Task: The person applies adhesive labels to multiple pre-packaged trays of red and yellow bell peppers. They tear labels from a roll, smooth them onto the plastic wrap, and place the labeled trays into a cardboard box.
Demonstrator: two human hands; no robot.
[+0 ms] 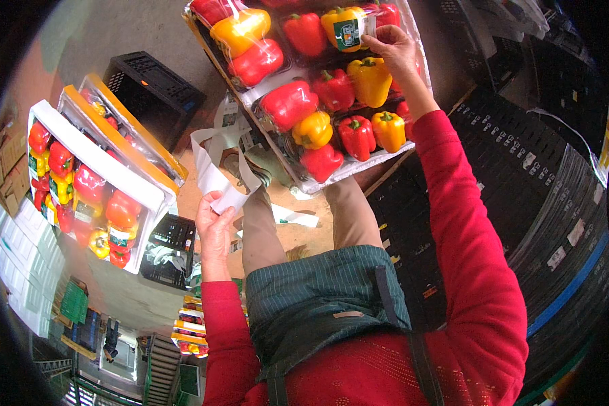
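Observation:
My left hand (214,227) pinches a long white paper strip (213,177), which curls upward and hangs loosely. Over the far part of a white box (379,160), my right hand (394,49) has its fingertips closed on the edge of a green and white label (349,34). That label lies over a wrapped yellow bell pepper (338,15); I cannot tell how much of it is stuck down. Several film-wrapped packs of red and yellow bell peppers fill the box, among them a red bell pepper (289,105) and a yellow bell pepper (312,130).
To the left stand tilted boxes of labelled bell peppers (152,193) beside a black crate (152,91). Stacked black crates (501,183) rise close on my right. Paper scraps (294,216) lie on the floor by my legs. More pepper boxes (191,328) are stacked behind my left arm.

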